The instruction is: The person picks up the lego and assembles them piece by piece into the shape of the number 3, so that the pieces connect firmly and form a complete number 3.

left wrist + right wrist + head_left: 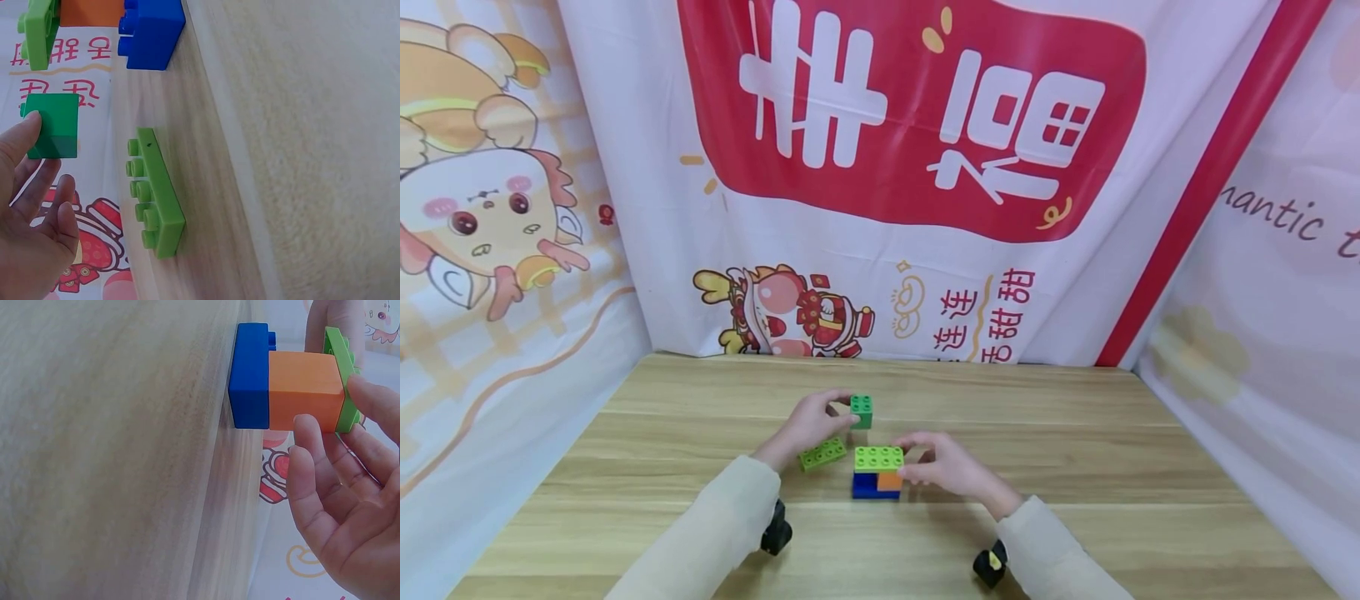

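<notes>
My left hand (811, 423) pinches a green building block (861, 413) between thumb and fingers, raised off the table in the left wrist view (53, 125). Below that hand, a light green flat block (822, 454) lies studs up on the table. To its right stands a small stack: a blue block (250, 375) at the bottom, an orange block (305, 390) on its right part, and a light green plate (878, 457) on top. At the stack's right end my right hand (951, 467) grips the top plate, thumb in front and a finger behind.
The wooden table (1060, 433) ends at a printed cloth backdrop (910, 292). Cloth also hangs along the left and right sides. A black device (777, 529) is worn at the left wrist and another black device (990, 564) at the right.
</notes>
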`<state>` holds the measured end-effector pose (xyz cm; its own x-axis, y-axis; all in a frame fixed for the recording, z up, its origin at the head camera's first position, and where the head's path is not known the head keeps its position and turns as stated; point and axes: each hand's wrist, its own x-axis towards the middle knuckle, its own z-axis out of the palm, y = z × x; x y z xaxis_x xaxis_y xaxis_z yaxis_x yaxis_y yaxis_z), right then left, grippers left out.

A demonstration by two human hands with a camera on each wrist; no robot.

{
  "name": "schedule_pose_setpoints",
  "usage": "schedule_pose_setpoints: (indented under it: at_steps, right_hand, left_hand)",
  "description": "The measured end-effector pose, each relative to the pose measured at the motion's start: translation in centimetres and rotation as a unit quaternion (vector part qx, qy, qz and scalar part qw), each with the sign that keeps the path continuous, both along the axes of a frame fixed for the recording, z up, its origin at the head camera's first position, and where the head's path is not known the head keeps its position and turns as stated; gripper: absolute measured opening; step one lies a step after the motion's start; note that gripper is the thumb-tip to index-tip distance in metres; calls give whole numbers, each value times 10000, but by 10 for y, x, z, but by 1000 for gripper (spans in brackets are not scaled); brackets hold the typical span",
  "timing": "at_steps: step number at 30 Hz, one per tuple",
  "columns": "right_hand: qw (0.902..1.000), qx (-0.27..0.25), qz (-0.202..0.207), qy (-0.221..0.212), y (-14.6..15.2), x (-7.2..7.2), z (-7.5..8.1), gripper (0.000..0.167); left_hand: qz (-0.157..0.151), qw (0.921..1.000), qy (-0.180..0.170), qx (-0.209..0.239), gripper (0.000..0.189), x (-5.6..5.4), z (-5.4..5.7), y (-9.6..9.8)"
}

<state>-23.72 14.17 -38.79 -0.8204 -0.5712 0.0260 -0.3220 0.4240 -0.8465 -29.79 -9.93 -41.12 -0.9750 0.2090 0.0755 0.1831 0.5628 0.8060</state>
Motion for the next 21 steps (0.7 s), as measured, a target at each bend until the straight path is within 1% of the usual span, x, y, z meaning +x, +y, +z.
schedule_pose_setpoints:
  at_steps: [8,10,13,17,21]
  right_hand:
    - [9999,-81,78,-62,0,1,3,36]
    - [9999,-83,93,-89,1,-2,0,36]
    - [9998,-87,116,-95,3,-8,-9,36]
    - [9998,-109,142,-121,6,-15,-18,38]
    - [9996,-173,149,-190,7,-17,-20,39]
  left_hand:
    - [-19,10000,27,82,47,4,8,3]
    - [-20,9999,45,109,47,6,12,4]
    - [5,9999,69,123,46,10,16,6]
    - [-76,9997,196,137,47,14,21,8]
    - [-239,9989,333,208,46,18,23,9]
